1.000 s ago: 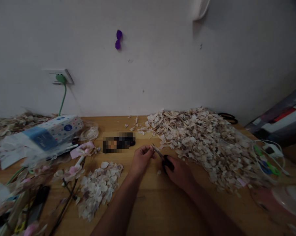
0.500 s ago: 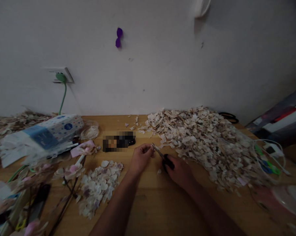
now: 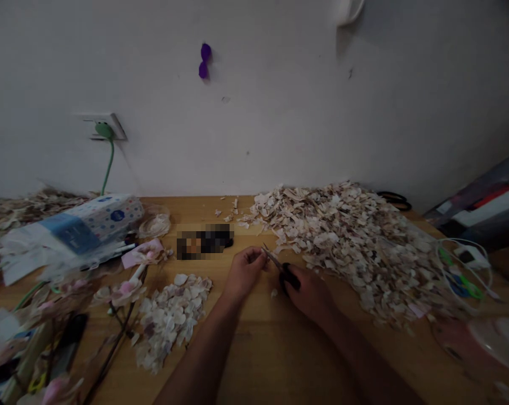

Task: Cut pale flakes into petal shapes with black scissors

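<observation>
My left hand (image 3: 242,274) pinches a small pale shell piece between thumb and fingers at the middle of the wooden table (image 3: 263,360). My right hand (image 3: 309,293) grips black-handled scissors (image 3: 280,267), blades pointing up-left and touching the piece at my left fingertips. A tiny pale scrap (image 3: 273,292) lies on the wood between my hands. A big heap of broken shell scraps (image 3: 347,242) spreads to the right of my hands. A smaller pile of rounded shell petals (image 3: 170,318) lies to the left.
A tissue pack (image 3: 75,230) and artificial pink flowers (image 3: 123,292) crowd the left side. A blurred dark object (image 3: 204,241) lies behind my left hand. Cables (image 3: 461,270) and a clear plastic lid (image 3: 499,337) sit at the right. A wall socket with a green plug (image 3: 105,130) is behind.
Both hands keep their grip and stay almost still; the view has tilted slightly, so everything sits a little lower or higher in frame.
</observation>
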The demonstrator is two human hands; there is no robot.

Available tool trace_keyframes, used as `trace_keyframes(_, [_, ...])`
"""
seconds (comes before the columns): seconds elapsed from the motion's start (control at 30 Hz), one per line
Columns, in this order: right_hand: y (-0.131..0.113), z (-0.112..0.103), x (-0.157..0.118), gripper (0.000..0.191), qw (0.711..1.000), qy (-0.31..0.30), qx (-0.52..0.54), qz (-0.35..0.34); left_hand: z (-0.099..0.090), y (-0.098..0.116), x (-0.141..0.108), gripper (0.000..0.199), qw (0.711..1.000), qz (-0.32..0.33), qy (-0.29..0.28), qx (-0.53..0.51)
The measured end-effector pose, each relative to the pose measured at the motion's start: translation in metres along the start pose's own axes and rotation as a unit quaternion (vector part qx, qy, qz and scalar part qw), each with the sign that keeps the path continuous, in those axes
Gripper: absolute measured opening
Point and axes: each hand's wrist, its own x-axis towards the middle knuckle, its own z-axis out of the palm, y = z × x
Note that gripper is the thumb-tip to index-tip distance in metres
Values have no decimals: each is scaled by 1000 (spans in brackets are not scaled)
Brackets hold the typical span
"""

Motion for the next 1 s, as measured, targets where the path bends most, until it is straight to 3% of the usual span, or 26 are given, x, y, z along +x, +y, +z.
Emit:
trace_keyframes(0.2, [0,-2,1,27,1000,-13,3,3,-5,1,1,24,998,19,-19,61])
trace_keyframes(0.63, [6,-8,2,25,999,-33,33,-1,-16,-3,5,29,996,21,-36,81])
trace_keyframes(0.77, [10,-8,3,21,995,13,99,5,-10,-6,3,25,996,-52,-17,-65])
trace_keyframes(0.9, [11,-4,5,25,962,115,245,44,-6,-2,-3,17,953,-155,-12,-260])
trace_keyframes(1.0, [10,-1,5,26,942,135,302,55,-7,2,-4,20,919,-200,-14,-338])
